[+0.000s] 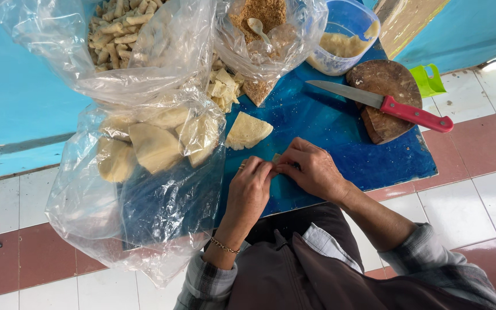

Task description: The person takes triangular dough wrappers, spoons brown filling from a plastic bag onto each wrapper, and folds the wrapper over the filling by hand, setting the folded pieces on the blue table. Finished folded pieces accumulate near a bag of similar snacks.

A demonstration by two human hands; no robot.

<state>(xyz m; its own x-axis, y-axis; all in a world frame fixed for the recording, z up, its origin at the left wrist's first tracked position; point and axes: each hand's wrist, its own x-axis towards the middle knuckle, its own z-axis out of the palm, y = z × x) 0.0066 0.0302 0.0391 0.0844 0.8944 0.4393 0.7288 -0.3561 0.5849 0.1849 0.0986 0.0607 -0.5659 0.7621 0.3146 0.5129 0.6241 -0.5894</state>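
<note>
Together left hand (250,185), right hand (312,168) pinching small pastry piece (276,157), blue board (328,129)

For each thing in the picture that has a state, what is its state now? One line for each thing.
Left hand: pinching the small wrapper piece.
Right hand: pinching the same piece.
Small wrapper piece: mostly hidden between the fingers.
Knife: lying unused across the round wooden board.
Clear bag of wrappers: open.
Bag of brown crumbs: open, spoon inside.
Plastic tub: uncovered, partly filled.

A small pale pastry piece (276,158) lies on the blue board, mostly hidden.
</note>
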